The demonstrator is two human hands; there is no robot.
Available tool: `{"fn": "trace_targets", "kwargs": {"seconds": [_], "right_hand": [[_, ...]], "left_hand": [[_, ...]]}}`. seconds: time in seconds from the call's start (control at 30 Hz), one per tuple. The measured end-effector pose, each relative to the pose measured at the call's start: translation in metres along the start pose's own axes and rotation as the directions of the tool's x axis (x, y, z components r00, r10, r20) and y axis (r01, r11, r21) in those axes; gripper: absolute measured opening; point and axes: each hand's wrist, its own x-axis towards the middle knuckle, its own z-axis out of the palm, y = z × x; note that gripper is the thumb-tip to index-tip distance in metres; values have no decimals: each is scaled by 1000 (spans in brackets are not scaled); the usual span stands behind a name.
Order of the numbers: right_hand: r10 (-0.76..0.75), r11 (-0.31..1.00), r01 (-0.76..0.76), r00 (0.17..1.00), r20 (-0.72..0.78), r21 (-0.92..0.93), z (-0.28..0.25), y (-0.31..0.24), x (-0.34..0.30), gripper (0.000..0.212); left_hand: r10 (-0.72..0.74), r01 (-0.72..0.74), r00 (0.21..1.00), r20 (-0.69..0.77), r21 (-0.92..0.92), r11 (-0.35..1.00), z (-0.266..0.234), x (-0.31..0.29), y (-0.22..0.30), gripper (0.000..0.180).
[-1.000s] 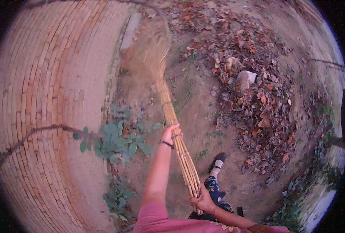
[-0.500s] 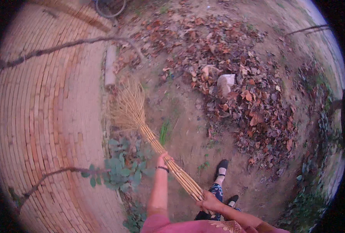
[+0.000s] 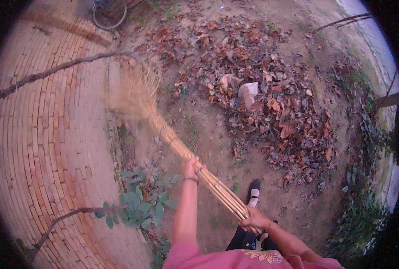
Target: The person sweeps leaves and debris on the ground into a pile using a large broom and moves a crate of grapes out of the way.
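brown dirt ground (image 3: 222, 188) spreads around a heap of dry leaves (image 3: 284, 125), with a brick wall (image 3: 51, 134) well off to the heap's left. to the heap's lower left, the left hand (image 3: 191, 169) is wrapped round the stalks of a long broom (image 3: 178, 146), and below the heap the right hand (image 3: 255, 219) grips the handle end, the broom slanting up to the heap's left with its bristles blurred. farther out, a leafy green plant (image 3: 143, 206) stands at the heap's lower left, a pale object (image 3: 248, 93) rests on the heap's left part, and a wheel (image 3: 109, 28) shows well beyond its upper left.
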Motion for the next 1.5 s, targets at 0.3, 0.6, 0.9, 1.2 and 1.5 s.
{"fn": "trace_targets", "kwargs": {"seconds": [0.3,0.6,0.9,1.2,1.5], "right_hand": [[28,990,-49,987,-158,-133,15,3,-60,38],[-171,976,50,773,-611,-211,26,51,-136,38],[-67,998,61,834,-547,-28,69,82,-208,43],[-29,992,-62,742,-670,-112,59,153,-341,44],[-268,904,-112,603,-751,-412,17,123,-258,46]], "left_hand": [[-404,430,894,193,-118,895,-57,22,-71,26],[-456,500,788,413,2,866,103,-50,-123,22],[-315,456,661,681,-31,890,74,-124,-86,27],[-686,727,621,380,50,685,-17,-167,-268,18],[-546,487,628,555,268,831,153,-114,-169,17]]}}
